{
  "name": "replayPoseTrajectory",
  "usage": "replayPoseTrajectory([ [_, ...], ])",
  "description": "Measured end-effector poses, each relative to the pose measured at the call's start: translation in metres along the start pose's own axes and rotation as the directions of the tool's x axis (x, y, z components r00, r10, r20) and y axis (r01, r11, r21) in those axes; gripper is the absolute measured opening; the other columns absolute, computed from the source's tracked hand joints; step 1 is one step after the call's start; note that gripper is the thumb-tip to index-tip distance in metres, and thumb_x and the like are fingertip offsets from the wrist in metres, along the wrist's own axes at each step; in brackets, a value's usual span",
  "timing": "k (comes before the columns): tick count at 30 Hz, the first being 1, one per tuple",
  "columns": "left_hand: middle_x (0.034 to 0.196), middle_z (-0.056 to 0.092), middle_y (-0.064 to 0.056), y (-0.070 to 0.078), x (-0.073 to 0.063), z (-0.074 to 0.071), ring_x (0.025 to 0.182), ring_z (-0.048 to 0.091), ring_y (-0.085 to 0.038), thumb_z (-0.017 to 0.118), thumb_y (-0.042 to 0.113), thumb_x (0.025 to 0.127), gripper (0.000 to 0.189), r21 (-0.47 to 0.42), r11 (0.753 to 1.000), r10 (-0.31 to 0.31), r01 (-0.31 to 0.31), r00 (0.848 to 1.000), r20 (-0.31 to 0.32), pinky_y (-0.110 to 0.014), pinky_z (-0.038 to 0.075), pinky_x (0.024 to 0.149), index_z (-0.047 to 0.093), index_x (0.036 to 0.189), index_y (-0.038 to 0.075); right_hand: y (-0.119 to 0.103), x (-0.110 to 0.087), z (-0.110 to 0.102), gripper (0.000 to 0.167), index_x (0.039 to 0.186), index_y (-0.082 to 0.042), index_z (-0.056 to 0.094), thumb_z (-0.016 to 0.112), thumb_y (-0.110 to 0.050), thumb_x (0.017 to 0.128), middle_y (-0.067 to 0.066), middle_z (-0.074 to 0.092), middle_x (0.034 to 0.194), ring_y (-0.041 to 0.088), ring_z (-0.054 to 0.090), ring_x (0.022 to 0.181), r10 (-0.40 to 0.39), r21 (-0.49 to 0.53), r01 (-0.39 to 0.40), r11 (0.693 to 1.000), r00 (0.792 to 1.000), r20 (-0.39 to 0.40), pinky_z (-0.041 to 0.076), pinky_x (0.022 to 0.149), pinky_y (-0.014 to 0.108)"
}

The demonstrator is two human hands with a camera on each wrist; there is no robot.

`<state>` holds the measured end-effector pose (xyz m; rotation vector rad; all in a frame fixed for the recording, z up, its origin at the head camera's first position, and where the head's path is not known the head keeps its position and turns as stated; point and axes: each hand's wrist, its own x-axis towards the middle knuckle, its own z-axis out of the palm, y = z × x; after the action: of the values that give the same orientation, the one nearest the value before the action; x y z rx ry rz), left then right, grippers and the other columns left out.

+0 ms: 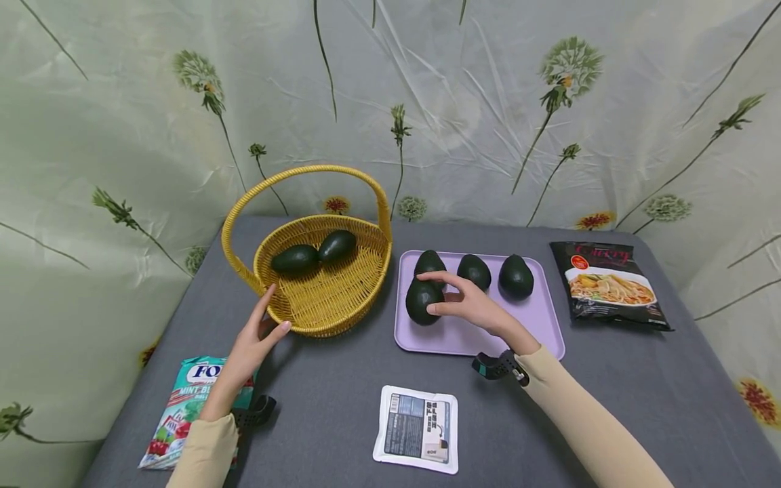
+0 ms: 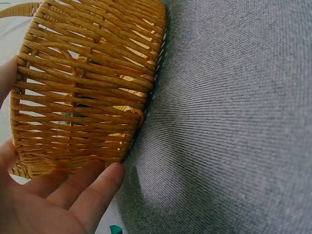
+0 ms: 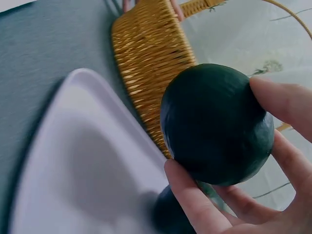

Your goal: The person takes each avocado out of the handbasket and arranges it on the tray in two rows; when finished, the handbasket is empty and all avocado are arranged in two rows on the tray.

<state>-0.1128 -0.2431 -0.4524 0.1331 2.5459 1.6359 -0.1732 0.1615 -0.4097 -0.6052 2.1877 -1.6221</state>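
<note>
My right hand [image 1: 466,305] pinches a dark green avocado [image 3: 217,124] between thumb and fingertips, over the left part of a lilac tray [image 1: 476,342]. The right wrist view shows the avocado raised above the tray, with another one partly hidden below it. Three more avocados, among them one at the tray's right [image 1: 515,276], lie along its back. A yellow wicker basket [image 1: 332,322] with a tall handle stands to the left, two avocados [image 1: 295,259] inside. With fingers extended, my left hand [image 1: 247,346] touches the basket's near left side, as the left wrist view shows.
A teal candy bag [image 1: 183,407] lies under my left forearm. Near the front middle is a white flat packet [image 1: 417,430]. A black noodle packet [image 1: 610,285] sits at the right, beyond the tray. Behind the grey table [image 1: 329,420] hangs a floral curtain [image 1: 476,122].
</note>
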Motion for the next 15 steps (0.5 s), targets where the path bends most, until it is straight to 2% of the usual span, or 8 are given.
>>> replayPoseTrajectory([
  [4,0.158,0.008,-0.014,0.001,0.000,0.000,0.130,0.034,-0.047,0.055,0.020,0.099,0.074,0.007,1.000,-0.003,0.003,1.000,-0.003,-0.066,0.025,0.101,0.006,0.156,0.027,0.011,-0.011,0.001,0.054,0.136,-0.012,0.053,0.072,-0.011,0.086,0.009,0.045,0.140,0.028,0.057,0.111,0.027,0.002,-0.027,1.000,0.999,0.019,0.046,0.090,0.038],
  [11,0.158,0.008,-0.016,0.002,-0.001,0.000,0.130,0.035,-0.047,0.054,0.021,0.100,0.074,0.003,1.000,0.005,-0.005,1.000,-0.005,-0.064,0.029,0.099,0.005,0.156,0.026,0.025,-0.019,0.005,0.054,0.137,-0.010,0.052,0.071,-0.011,0.086,0.010,0.046,0.140,0.035,0.045,0.124,0.008,-0.033,-0.007,0.999,0.999,0.041,0.036,0.099,0.049],
  [15,0.158,0.008,-0.016,0.002,-0.001,0.001,0.130,0.034,-0.046,0.054,0.019,0.100,0.074,-0.006,1.000,0.018,-0.018,1.000,-0.002,-0.063,0.030,0.099,0.006,0.156,0.026,0.031,-0.021,0.007,0.055,0.137,-0.008,0.052,0.072,-0.010,0.086,0.013,0.048,0.137,0.036,0.048,0.121,0.016,-0.043,-0.015,0.999,0.999,0.036,0.036,0.098,0.049],
])
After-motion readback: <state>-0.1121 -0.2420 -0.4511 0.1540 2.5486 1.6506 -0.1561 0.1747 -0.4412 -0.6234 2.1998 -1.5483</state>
